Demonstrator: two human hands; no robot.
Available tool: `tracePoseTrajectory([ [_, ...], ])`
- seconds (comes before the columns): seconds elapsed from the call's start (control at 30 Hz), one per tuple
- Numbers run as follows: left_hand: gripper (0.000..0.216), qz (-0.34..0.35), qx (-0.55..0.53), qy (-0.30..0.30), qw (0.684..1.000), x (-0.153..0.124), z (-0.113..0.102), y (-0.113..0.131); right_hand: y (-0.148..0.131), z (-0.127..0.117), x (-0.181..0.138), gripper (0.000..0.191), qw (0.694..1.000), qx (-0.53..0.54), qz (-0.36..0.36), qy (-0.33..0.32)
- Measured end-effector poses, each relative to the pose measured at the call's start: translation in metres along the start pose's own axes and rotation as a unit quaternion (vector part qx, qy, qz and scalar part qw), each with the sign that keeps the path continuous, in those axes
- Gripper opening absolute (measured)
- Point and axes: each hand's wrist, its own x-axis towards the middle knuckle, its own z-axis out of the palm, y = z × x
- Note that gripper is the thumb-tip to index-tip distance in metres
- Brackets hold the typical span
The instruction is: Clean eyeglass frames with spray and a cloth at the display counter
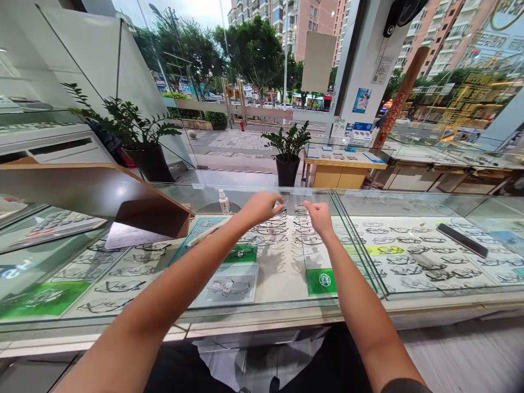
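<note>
Left hand (265,208) and right hand (321,217), both bare, are raised over a glass tabletop (282,292). Left to right, the left forearm partly covers a pale, elongated object (203,234), hard to identify, and borders a green panel (245,252). The left fingers curl inward; whether they pinch anything thin cannot be told. The right fingers fold mostly out of sight, and their grip, if any, is likewise indeterminable. The right forearm borders a green card (321,282) with a white emblem; a dark sleeve (405,385) is cut off by the lower edge.

A white spray bottle (223,203) stands left of the left hand. One column of eyeglasses (274,224) lies under the glass, below the left hand; a second column (302,224) lies beside the right hand. Farther right rests a dark slab (462,240).

The left arm extends diagonally from lower left, the right from lower right; the hands face each other, close but apart.
</note>
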Motion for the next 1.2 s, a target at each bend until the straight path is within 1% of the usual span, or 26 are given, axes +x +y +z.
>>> tracePoseTrajectory([
  [0.03, 0.035, 0.026, -0.058, 0.011, 0.998, -0.025, -0.009, 0.017, 0.000, -0.001, 0.001, 0.057, 1.000, 0.000, -0.001, 0.002],
  [0.07, 0.034, 0.048, -0.122, 0.010, 0.991, -0.053, -0.017, 0.033, 0.000, -0.001, 0.002, 0.057, 1.000, -0.001, -0.002, 0.004],
  [0.1, 0.034, 0.068, -0.183, -0.003, 0.981, -0.082, -0.024, 0.050, -0.001, -0.001, 0.003, 0.057, 1.000, -0.002, -0.004, 0.007],
  [0.13, 0.034, 0.090, -0.237, -0.035, 0.967, -0.112, -0.028, 0.065, -0.003, -0.002, 0.003, 0.057, 1.000, -0.002, -0.008, 0.011],
  [0.17, 0.034, 0.107, -0.290, -0.063, 0.949, -0.141, -0.027, 0.078, -0.005, -0.002, 0.003, 0.056, 1.000, -0.003, -0.014, 0.018],
  [0.2, 0.034, 0.121, -0.341, -0.095, 0.927, -0.168, -0.021, 0.089, -0.007, -0.002, 0.001, 0.055, 0.999, -0.005, -0.022, 0.027],
  [0.23, 0.036, 0.124, -0.396, -0.131, 0.900, -0.194, -0.007, 0.097, -0.009, -0.003, -0.004, 0.054, 0.999, -0.006, -0.031, 0.038],
  [0.27, 0.039, 0.116, -0.456, -0.167, 0.867, -0.217, 0.014, 0.103, -0.012, -0.004, -0.011, 0.051, 0.998, -0.008, -0.042, 0.049],
  [0.3, 0.043, 0.097, -0.511, -0.205, 0.829, -0.239, 0.042, 0.105, -0.013, -0.005, -0.023, 0.047, 0.997, -0.011, -0.053, 0.059],
  [0.33, 0.048, 0.062, -0.567, -0.234, 0.788, -0.258, 0.076, 0.105, -0.013, -0.007, -0.038, 0.042, 0.996, -0.014, -0.064, 0.067],
  [0.37, 0.054, 0.011, -0.618, -0.261, 0.741, -0.275, 0.114, 0.102, -0.012, -0.010, -0.056, 0.035, 0.995, -0.020, -0.073, 0.071],
  [0.4, 0.059, -0.047, -0.660, -0.273, 0.698, -0.291, 0.153, 0.097, -0.010, -0.014, -0.077, 0.029, 0.994, -0.027, -0.081, 0.074],
  [0.43, 0.061, -0.126, -0.697, -0.248, 0.661, -0.305, 0.192, 0.090, -0.006, -0.018, -0.099, 0.024, 0.993, -0.037, -0.088, 0.076],
  [0.47, 0.059, -0.216, -0.724, -0.211, 0.620, -0.316, 0.227, 0.081, 0.000, -0.024, -0.121, 0.021, 0.991, -0.050, -0.093, 0.083],
  [0.5, 0.055, -0.309, -0.738, -0.168, 0.576, -0.326, 0.257, 0.072, 0.006, -0.031, -0.143, 0.020, 0.989, -0.065, -0.097, 0.095],
  [0.53, 0.051, -0.395, -0.744, -0.125, 0.524, -0.333, 0.281, 0.063, 0.013, -0.038, -0.161, 0.019, 0.986, -0.083, -0.099, 0.110],
  [0.57, 0.046, -0.468, -0.742, -0.098, 0.470, -0.337, 0.298, 0.054, 0.020, -0.046, -0.177, 0.019, 0.982, -0.102, -0.099, 0.126],
  [0.6, 0.041, -0.511, -0.743, -0.066, 0.428, -0.339, 0.310, 0.046, 0.026, -0.054, -0.189, 0.019, 0.977, -0.122, -0.097, 0.143],
  [0.63, 0.038, -0.539, -0.738, -0.035, 0.405, -0.338, 0.317, 0.039, 0.031, -0.060, -0.198, 0.019, 0.973, -0.142, -0.094, 0.158],
  [0.67, 0.036, -0.549, -0.734, -0.014, 0.400, -0.334, 0.321, 0.033, 0.036, -0.066, -0.203, 0.020, 0.968, -0.160, -0.091, 0.171],
  [0.73, 0.031, -0.547, -0.733, 0.010, 0.404, -0.323, 0.324, 0.025, 0.042, -0.072, -0.205, 0.022, 0.960, -0.191, -0.088, 0.183],
  [0.83, 0.027, -0.539, -0.735, 0.025, 0.410, -0.307, 0.326, 0.023, 0.045, -0.070, -0.201, 0.024, 0.954, -0.223, -0.094, 0.177],
  [0.9, 0.030, -0.538, -0.734, 0.032, 0.413, -0.301, 0.330, 0.025, 0.045, -0.066, -0.199, 0.025, 0.951, -0.235, -0.099, 0.173],
  [1.03, 0.036, -0.534, -0.733, 0.045, 0.419, -0.302, 0.337, 0.030, 0.046, -0.064, -0.199, 0.027, 0.948, -0.245, -0.104, 0.175],
  [1.2, 0.029, -0.536, -0.729, 0.046, 0.422, -0.308, 0.342, 0.031, 0.049, -0.067, -0.200, 0.026, 0.952, -0.238, -0.104, 0.160],
])
